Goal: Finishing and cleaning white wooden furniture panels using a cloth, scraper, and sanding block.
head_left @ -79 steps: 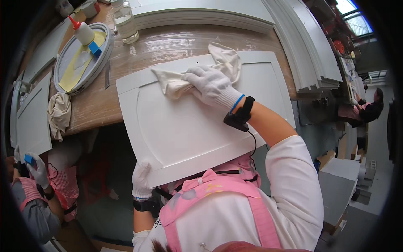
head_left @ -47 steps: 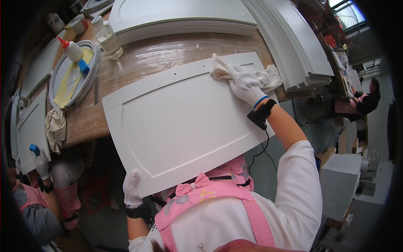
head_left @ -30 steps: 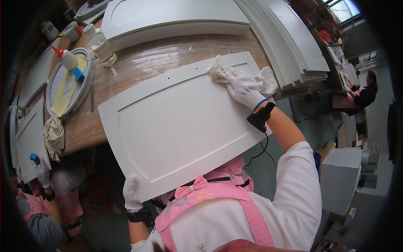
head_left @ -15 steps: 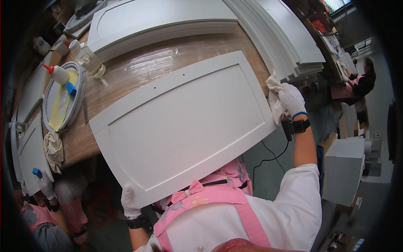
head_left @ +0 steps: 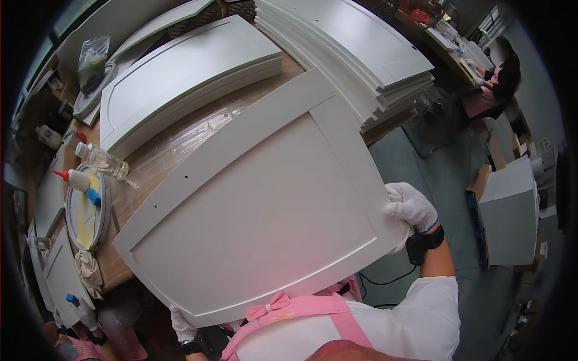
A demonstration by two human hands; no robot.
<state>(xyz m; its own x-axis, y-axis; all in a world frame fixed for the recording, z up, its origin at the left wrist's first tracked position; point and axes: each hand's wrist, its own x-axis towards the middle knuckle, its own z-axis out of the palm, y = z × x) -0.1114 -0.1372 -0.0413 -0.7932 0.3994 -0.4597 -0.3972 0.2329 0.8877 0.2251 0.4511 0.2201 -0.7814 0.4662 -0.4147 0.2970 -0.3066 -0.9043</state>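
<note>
A white cabinet door panel (head_left: 259,210) with a raised frame and two small dark holes lies across the front of me, tilted, its far part over the table. My gloved left hand (head_left: 182,326) grips its near left corner, fingertips on the front face. At the right edge my gloved right hand (head_left: 412,206) is closed on the panel, thumb on top. A pale cloth (head_left: 402,236) is bunched under that hand against the edge, mostly hidden. Fingers behind the panel are out of sight.
White panels (head_left: 186,66) are stacked on the film-covered table (head_left: 150,186), with another stack (head_left: 355,48) farther right. On the left stand a clear bottle (head_left: 103,162) and a red-tipped glue bottle (head_left: 75,179) on a round lid (head_left: 105,210). Co-workers sit at lower left and far right.
The panel has tilted, its far edge raised toward me. My right hand has moved down along the right edge and now grips the panel with the cloth. The view has shifted.
</note>
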